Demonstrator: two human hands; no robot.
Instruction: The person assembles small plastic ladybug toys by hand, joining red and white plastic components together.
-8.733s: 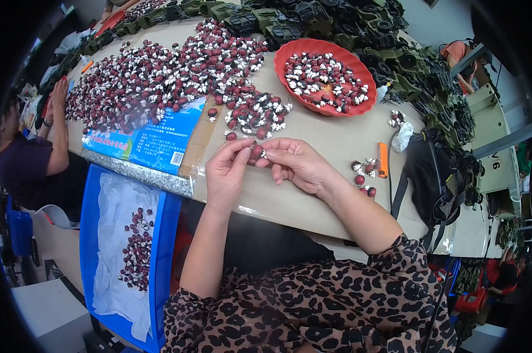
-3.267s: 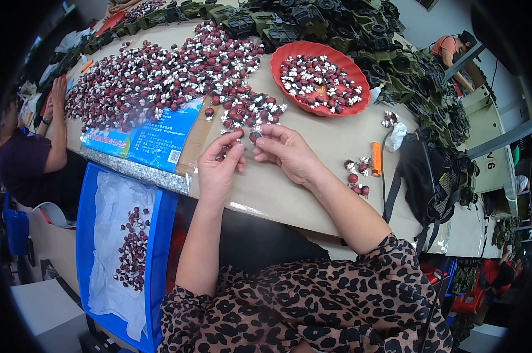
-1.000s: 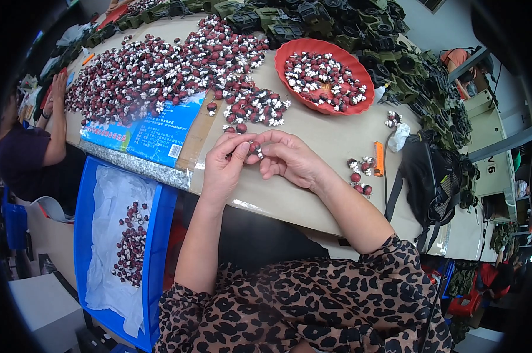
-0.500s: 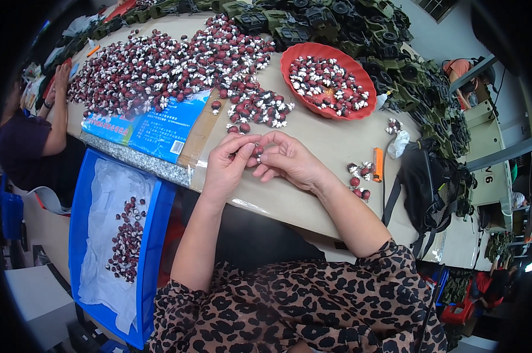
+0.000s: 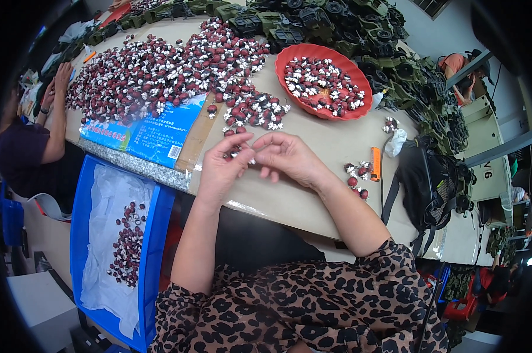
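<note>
Over the near edge of the table, my two hands meet fingertip to fingertip. My left hand [image 5: 223,169] is curled round a small red, black and white plastic piece [image 5: 235,152], partly hidden by the fingers. Against it, my right hand [image 5: 292,160] has thumb and forefinger pinched together; a white bit shows at their tips, but what they hold is mostly hidden. Just beyond the hands lies a small cluster of like pieces [image 5: 257,110], joining a wide heap [image 5: 154,73] to the left. A red scalloped bowl [image 5: 365,112] holds more of them.
A blue bin [image 5: 150,259] lined with white sheeting and holding pieces stands at lower left. Blue printed cardboard [image 5: 154,138] lies under the heap. To the right are an orange object [image 5: 375,163] and black backpack [image 5: 425,182]. Green toy vehicles [image 5: 313,23] pile behind; a co-worker [image 5: 33,141] sits left.
My right fingertips have shifted slightly left and closed nearer the left hand; the red piece seen between them earlier no longer shows there. The view has shifted slightly.
</note>
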